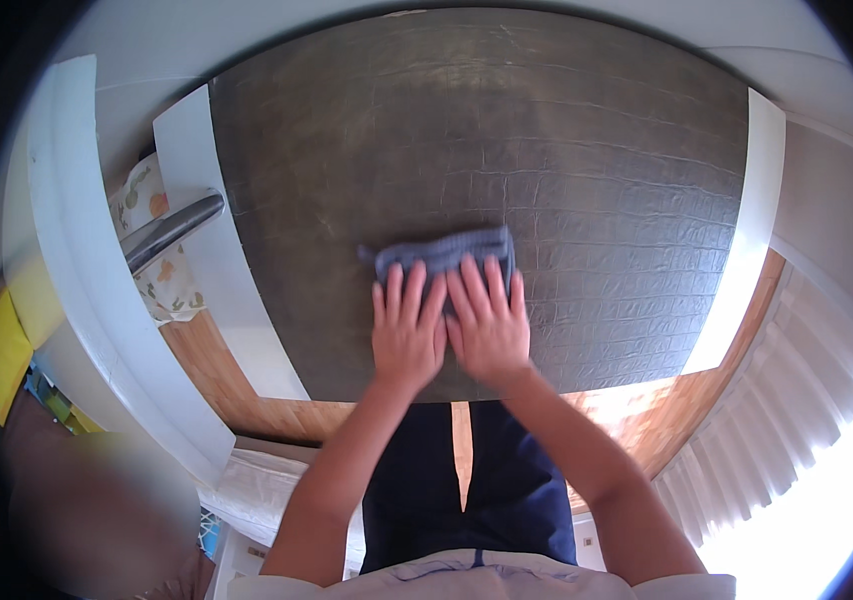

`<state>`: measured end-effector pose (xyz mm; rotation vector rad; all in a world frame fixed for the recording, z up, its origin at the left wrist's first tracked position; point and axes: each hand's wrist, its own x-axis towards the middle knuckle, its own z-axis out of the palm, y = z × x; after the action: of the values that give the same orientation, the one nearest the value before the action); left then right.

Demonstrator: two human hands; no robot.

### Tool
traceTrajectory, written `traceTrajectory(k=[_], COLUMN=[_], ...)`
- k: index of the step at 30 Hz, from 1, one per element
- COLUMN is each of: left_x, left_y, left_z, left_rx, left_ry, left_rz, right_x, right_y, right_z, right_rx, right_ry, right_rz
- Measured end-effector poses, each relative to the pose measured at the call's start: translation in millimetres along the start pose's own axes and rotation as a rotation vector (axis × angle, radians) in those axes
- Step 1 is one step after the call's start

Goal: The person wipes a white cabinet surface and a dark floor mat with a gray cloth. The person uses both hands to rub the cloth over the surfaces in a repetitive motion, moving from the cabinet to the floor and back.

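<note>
Side by side, my left hand (409,330) and my right hand (489,322) press flat on a folded grey-blue cloth (443,251). Fingers point away from me, slightly spread, and the two thumbs almost meet. Under the cloth lies a dark brown panel (366,150) with a crocodile-leather texture, which looks like a tabletop or its cover. Wrinkles and creases run over its right half. My palms hide the near part of the cloth, while its far edge and a small loop at the left corner show.
White strips border the panel at left (246,300) and right (741,225). A metal tube (175,229) and patterned fabric (171,285) lie left, over wood flooring (209,352). A white ledge (74,225) curves farther left. A blurred person (104,517) is lower left; pale curtains (764,405) hang right.
</note>
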<state>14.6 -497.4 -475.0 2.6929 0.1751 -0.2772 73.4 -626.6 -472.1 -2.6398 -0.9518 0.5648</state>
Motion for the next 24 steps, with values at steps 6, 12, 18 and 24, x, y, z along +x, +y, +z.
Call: traceTrajectory(k=[6,12,18,24], left_x=[-72.6,58.3,112.9,-19.2], left_y=[26.2,35.1,37.6,42.2], left_z=[29.0,5.5,-4.0,26.1], left_rx=[0.002,0.018,0.088,0.048], left_ry=[-0.099,0.069,0.145,-0.023], left_rz=[0.018,0.054,0.096,-0.009], right_x=[-85.8,20.1,62.7,-43.7], right_y=[-2.7,49.4,70.6,30.5], right_z=[30.8,-24.9,-40.8,3.9], right_rx=[0.036,-0.01,-0.056,0.074], right_ry=[-0.017,0.094,0.24,0.007], right_rz=[0.009,0.025,0.042,-0.024])
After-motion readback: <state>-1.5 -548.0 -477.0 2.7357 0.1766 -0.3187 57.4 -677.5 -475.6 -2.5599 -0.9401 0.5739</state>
